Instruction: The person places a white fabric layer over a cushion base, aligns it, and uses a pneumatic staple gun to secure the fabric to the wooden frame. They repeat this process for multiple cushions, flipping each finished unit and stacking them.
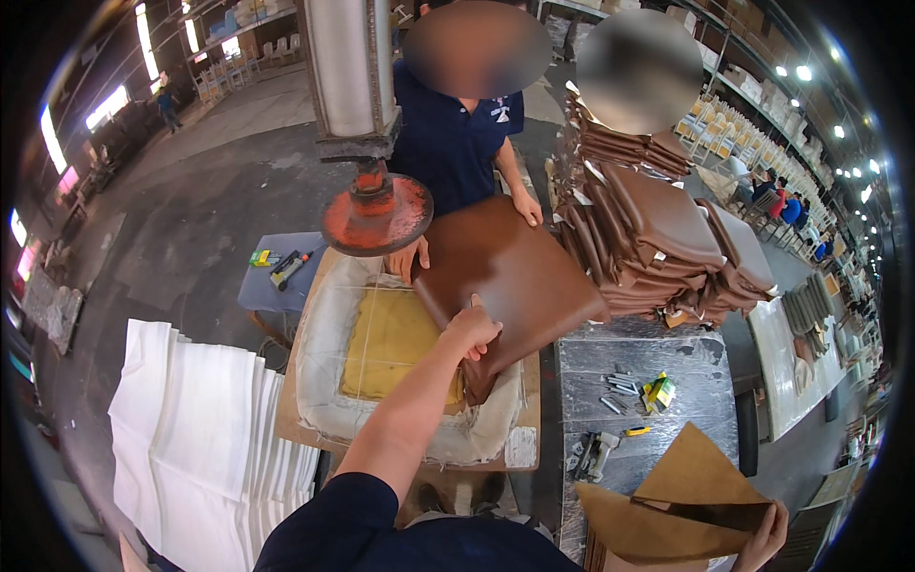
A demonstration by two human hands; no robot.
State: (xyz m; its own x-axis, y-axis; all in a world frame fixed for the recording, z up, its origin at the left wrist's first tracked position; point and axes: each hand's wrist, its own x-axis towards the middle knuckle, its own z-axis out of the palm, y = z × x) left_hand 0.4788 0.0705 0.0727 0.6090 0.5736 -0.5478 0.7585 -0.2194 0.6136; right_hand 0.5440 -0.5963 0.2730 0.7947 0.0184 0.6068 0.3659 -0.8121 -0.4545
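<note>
A brown leather-look seat cushion cover [515,272] is tilted over the work stand. My left hand [470,329] reaches to its near left part, with fingers curled in at the edge and one digit lying up along the brown surface. A loose flap hangs just below those fingers. Across from me, a co-worker in a dark blue shirt has both hands on the cover's far side. Under it sits a yellow foam pad [381,348] inside a whitish padded frame [319,405]. At the lower right, my right hand [767,539] grips a tan-backed brown cover [667,505], folded partly open.
A press with a round reddish plate [377,214] hangs above the stand. White sheets [195,429] stack at left. Brown covers [648,229] pile at right. The dark table [596,357] bears staples, a staple gun [597,456] and a yellow-green box [659,393].
</note>
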